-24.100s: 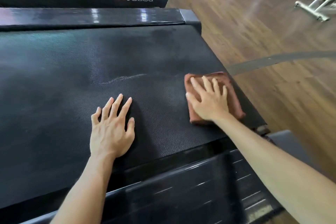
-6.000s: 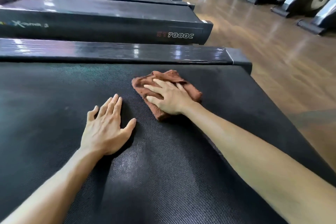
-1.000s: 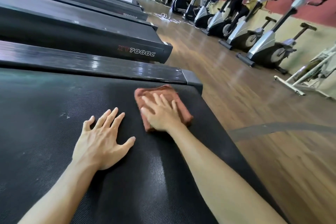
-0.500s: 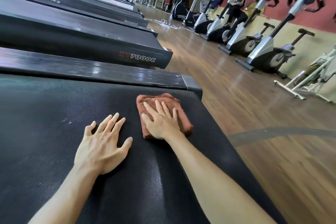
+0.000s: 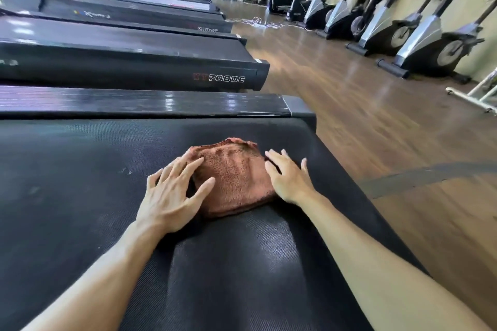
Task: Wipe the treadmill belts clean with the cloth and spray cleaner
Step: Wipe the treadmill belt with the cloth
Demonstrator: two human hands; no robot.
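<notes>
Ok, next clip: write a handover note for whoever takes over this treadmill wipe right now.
Left hand: open, fingers on the left edge of the cloth.
Right hand: open, against the cloth's right edge.
Cloth: bunched on the treadmill belt, near its right end.
Spray cleaner: not in view.
Done: cannot tell how much is wiped; small pale specks remain left of the cloth.
Left: wipe those specks, then the other belts.
</notes>
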